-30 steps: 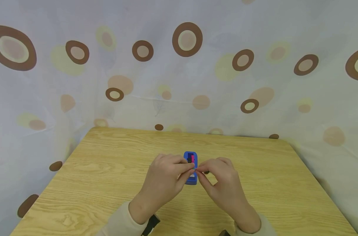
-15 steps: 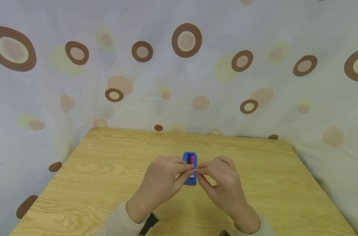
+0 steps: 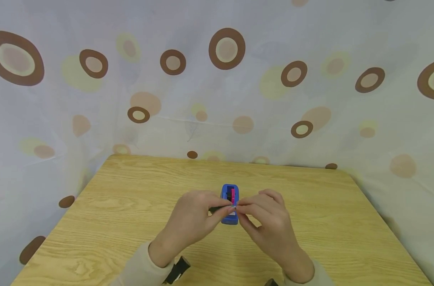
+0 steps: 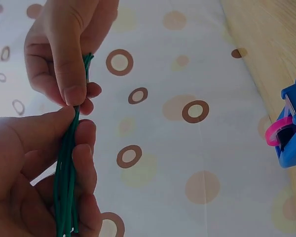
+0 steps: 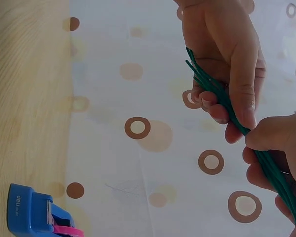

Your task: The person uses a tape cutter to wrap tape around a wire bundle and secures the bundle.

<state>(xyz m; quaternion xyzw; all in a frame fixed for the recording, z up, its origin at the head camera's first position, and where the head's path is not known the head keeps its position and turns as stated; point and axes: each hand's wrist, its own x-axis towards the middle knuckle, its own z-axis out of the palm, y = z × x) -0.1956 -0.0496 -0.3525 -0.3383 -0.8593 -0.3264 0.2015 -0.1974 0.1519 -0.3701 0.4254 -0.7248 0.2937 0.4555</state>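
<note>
A bundle of thin green wire-like strands (image 4: 66, 182) runs between both hands, held up in front of the person. My left hand (image 3: 191, 212) pinches it between thumb and fingers, and the strands lie along its curled fingers in the left wrist view. Close against it, fingertips nearly touching, my right hand (image 3: 268, 216) pinches the same bundle (image 5: 274, 173) on the other side. The fingers cover the middle of the bundle. Only a short dark-looking stretch shows by the left fingers in the head view.
Just beyond the hands, a blue tape dispenser (image 3: 230, 221) with a pink tape roll (image 3: 233, 194) stands on the wooden table (image 3: 149, 178). Behind the table hangs a pale curtain (image 3: 202, 95) with brown rings. A dark wrist device (image 3: 177, 270) is at the left sleeve.
The left hand has shifted slightly left and nearer, and a dark stretch of the bundle now shows beside its fingers. The end formerly visible by the right hand is hidden. The dispenser stays put.
</note>
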